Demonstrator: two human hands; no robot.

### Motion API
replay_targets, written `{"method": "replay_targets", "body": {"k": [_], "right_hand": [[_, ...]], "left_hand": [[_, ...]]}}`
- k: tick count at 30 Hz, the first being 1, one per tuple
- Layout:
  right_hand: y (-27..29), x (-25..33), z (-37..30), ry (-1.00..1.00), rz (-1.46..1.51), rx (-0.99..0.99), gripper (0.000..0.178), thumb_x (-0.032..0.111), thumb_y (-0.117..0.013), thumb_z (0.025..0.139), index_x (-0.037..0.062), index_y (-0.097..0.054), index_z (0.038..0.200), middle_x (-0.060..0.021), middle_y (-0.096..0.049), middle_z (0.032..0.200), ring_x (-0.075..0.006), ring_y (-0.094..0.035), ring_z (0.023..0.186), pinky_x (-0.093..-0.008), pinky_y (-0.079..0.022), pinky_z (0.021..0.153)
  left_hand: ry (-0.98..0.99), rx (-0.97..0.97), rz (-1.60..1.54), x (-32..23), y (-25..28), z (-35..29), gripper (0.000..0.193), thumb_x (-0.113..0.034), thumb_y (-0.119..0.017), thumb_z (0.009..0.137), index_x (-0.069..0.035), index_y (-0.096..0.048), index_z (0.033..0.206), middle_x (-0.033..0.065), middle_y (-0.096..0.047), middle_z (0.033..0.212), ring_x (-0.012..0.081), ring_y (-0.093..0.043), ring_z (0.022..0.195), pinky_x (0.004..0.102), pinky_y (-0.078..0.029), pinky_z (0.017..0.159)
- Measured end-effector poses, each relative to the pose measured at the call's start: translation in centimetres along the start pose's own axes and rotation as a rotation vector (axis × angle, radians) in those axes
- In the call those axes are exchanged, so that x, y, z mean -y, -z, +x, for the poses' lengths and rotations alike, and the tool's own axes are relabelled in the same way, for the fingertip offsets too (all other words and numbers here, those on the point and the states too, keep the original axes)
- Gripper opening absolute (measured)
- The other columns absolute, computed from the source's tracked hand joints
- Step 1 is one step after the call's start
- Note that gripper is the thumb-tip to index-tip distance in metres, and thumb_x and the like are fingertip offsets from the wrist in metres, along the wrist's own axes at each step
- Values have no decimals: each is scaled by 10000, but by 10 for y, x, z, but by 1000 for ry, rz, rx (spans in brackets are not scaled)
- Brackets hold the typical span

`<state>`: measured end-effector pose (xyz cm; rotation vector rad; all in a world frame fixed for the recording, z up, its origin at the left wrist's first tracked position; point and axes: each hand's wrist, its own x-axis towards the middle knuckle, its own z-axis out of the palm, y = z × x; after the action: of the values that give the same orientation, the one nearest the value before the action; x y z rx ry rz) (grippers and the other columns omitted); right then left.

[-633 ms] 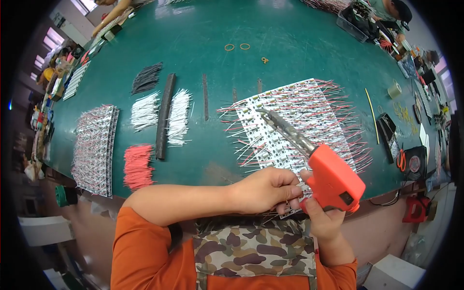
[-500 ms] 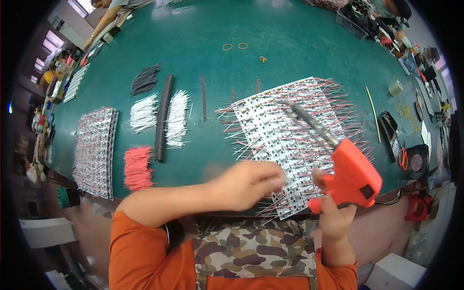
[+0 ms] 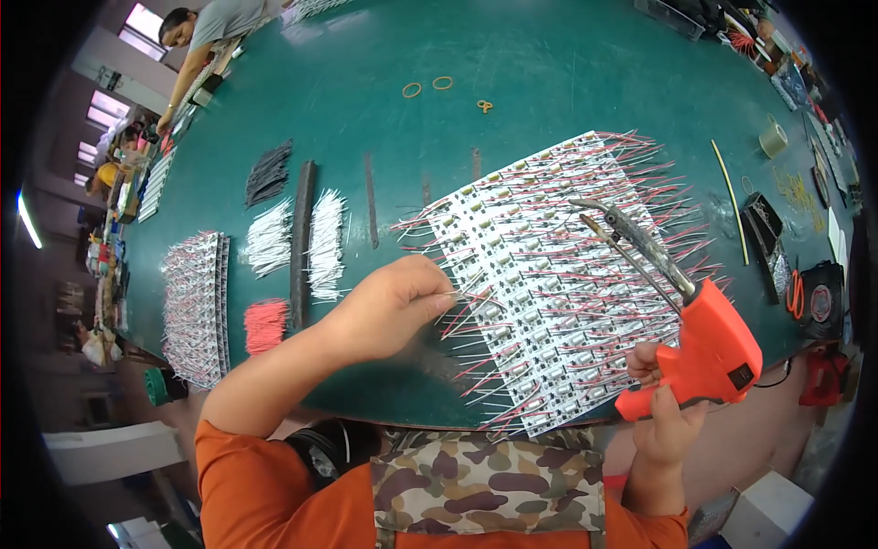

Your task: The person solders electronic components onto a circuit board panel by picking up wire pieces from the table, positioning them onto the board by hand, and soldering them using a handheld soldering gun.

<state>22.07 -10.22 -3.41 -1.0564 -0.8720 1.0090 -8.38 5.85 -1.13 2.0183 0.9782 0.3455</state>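
My right hand (image 3: pixel 669 423) is wrapped around the handle of a red soldering gun (image 3: pixel 718 343). Its dark metal barrel and thin feed tube reach up and left, and the tip hovers over a panel of white circuit boards (image 3: pixel 512 265). Red and white wires (image 3: pixel 654 188) stick out in rows from the boards. At the panel's left edge my left hand (image 3: pixel 393 306) is closed in a pinch, with thumb and forefinger on what looks like a thin wire end (image 3: pixel 465 295). The fingers partly hide it.
Left of the panel lie bundles of white wires (image 3: pixel 326 242), red wires (image 3: pixel 265 326) and black wires (image 3: pixel 269 172), beside a dark bar (image 3: pixel 301 247). A stack of wired boards (image 3: pixel 195 306) stands farther left. Rubber bands (image 3: pixel 443 82) lie far off; a solder spool (image 3: pixel 773 140) sits right.
My left hand has moved left, from over the panel's lower part to its left edge. The soldering gun has shifted right in the picture; the view itself has moved slightly too.
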Motion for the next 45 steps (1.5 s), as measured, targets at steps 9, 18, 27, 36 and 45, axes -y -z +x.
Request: {"method": "replay_targets", "body": {"k": [9,18,27,36,45], "right_hand": [[11,-2,3,-112,33,-62,639,203,-707,843,-82,-430,1343,-231,-657,1116,-290,-666,931,-420,-542,839],[18,-2,1,-133,21,-59,652,235,-723,845,-87,-438,1336,-238,-652,1123,-282,-667,935,-395,-554,834],[20,0,-2,-145,18,-95,631,228,-738,824,-72,-467,1308,-229,-655,1107,-264,-663,906,-384,-553,822],[20,4,-5,-160,42,-43,595,170,-727,814,-58,-474,1302,-231,-637,1148,-256,-654,911,-384,-551,808],[6,34,-12,-188,-95,-8,660,192,-689,830,-95,-416,1357,-238,-595,1243,-235,-677,908,-333,-572,753]], "left_hand": [[54,113,112,-15,4,20,84,-68,-634,917,16,-641,916,103,-628,906,263,-575,892,360,-467,820],[290,249,123,-18,7,35,204,-202,-619,933,-8,-677,959,152,-652,897,314,-612,845,369,-482,763],[421,183,-223,-7,13,34,190,-188,-636,951,-4,-686,949,15,-638,792,107,-570,772,284,-468,724],[483,171,-543,-10,26,44,169,-198,-631,966,-43,-698,974,-23,-655,854,66,-529,744,231,-421,660],[441,154,-755,-13,17,42,184,-186,-601,985,-14,-650,1029,70,-687,1029,151,-658,964,303,-545,816]]}}
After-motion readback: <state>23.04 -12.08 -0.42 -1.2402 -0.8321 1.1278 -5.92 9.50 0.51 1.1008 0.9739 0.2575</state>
